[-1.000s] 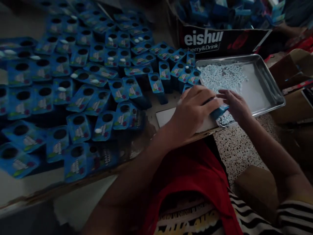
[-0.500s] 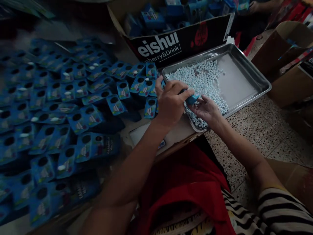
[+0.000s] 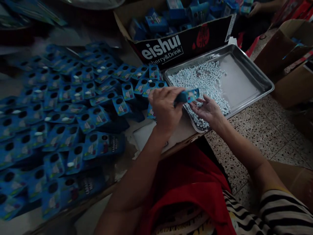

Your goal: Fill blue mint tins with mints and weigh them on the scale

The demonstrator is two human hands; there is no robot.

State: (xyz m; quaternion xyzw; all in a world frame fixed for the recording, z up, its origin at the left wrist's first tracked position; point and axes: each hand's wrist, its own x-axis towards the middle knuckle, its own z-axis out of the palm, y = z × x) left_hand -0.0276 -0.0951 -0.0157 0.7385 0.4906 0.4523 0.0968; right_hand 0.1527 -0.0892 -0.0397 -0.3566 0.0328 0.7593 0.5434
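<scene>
My left hand point(image 3: 166, 106) is closed round a small blue candy box point(image 3: 192, 95), tilted with its printed end pointing right. Close beside that end, my right hand point(image 3: 208, 110) is turned palm up with its fingers spread. Pale specks show near its fingertips; whether candies rest on the palm I cannot tell. Beneath both hands a shallow metal tray point(image 3: 265, 85) holds a heap of small, pale, round candies point(image 3: 204, 76) in its left half. Left of my hands stand many blue boxes point(image 3: 128, 90) with round dark openings, white pieces lying on some of them.
A large carton point(image 3: 188, 49) filled with blue boxes stands behind the tray. Another person's hand point(image 3: 254, 8) holds a box at the upper right. Brown cartons point(image 3: 281, 44) are at the right, on or near the speckled floor. A flat pale object point(image 3: 144, 134) lies near the table edge.
The blue box in my left hand has turned and lifted slightly, showing more of its printed side. My right hand remains palm up. The whole view has shifted a little.
</scene>
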